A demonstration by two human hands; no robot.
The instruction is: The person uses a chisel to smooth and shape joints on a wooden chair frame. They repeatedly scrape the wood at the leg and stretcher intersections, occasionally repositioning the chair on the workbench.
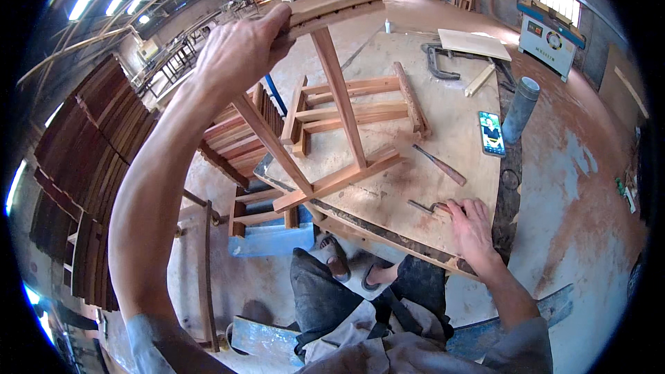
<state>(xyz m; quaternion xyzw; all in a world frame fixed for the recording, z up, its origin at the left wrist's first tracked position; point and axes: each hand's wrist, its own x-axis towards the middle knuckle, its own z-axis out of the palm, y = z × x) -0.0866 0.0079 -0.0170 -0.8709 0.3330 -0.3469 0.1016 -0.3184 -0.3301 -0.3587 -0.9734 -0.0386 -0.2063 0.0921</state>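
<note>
My left hand (239, 48) is raised and closed around the end of the top rail of a wooden frame (338, 97). Two slanting bars join that rail to a lower rail (339, 180), which rests on the workbench's near left edge. Low on the right, my right hand (474, 232) lies at the bench top, its fingers closed on a small hand tool (421, 206) with a thin metal end; its exact kind is hard to make out. Just beyond it lies a chisel-like tool (443, 167) with a wooden handle.
On the workbench (388, 221) are another wooden frame (360, 107), a black clamp (440, 62), a pale board (474, 44), a lit phone (491, 133) and a grey cylinder (521, 109). Stacked timber (90, 145) stands left; frame pieces (260, 218) sit low beside the bench.
</note>
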